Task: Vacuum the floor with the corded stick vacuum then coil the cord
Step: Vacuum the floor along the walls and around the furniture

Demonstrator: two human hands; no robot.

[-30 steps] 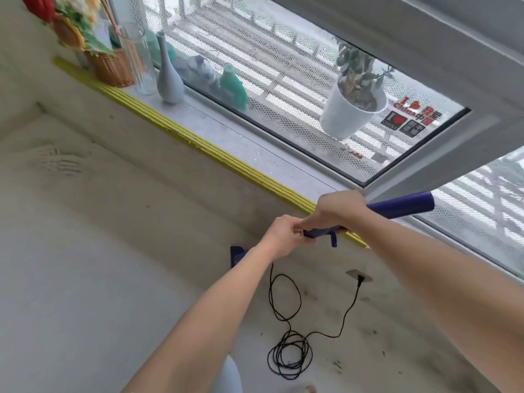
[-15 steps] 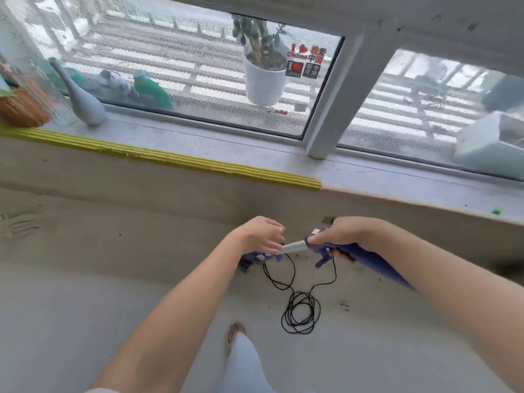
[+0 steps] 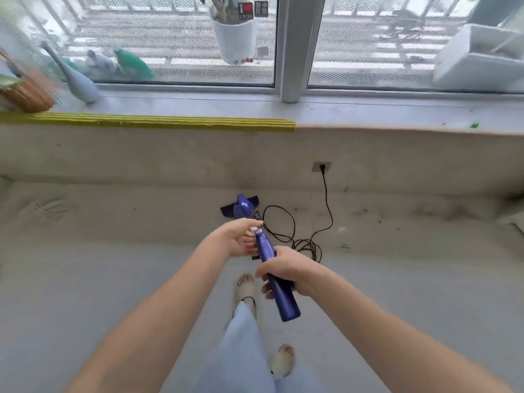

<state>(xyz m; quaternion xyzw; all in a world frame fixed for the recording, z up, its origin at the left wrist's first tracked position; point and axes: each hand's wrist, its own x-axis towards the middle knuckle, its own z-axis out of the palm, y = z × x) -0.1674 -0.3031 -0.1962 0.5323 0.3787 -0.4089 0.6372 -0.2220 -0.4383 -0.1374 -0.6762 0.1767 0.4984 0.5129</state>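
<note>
A purple stick vacuum (image 3: 282,293) stands on the pale floor, its head (image 3: 241,209) close to the low wall under the window. My right hand (image 3: 282,272) is wrapped around the purple handle. My left hand (image 3: 241,236) grips the stick just above it, at a white band on the tube. A black cord (image 3: 289,231) loops loosely on the floor to the right of the vacuum head and runs up to a plug in the wall socket (image 3: 321,167).
A window sill (image 3: 198,104) with a yellow edge strip (image 3: 158,121) carries a grey vase (image 3: 78,80) and a wicker basket (image 3: 27,95). A white plant pot (image 3: 234,38) hangs outside the glass. My bare feet (image 3: 246,287) stand just behind the vacuum.
The view has swung down and to the right, so the vacuum now points straight away from me. The handle has turned from sideways to pointing at me; both hands stayed on it.
</note>
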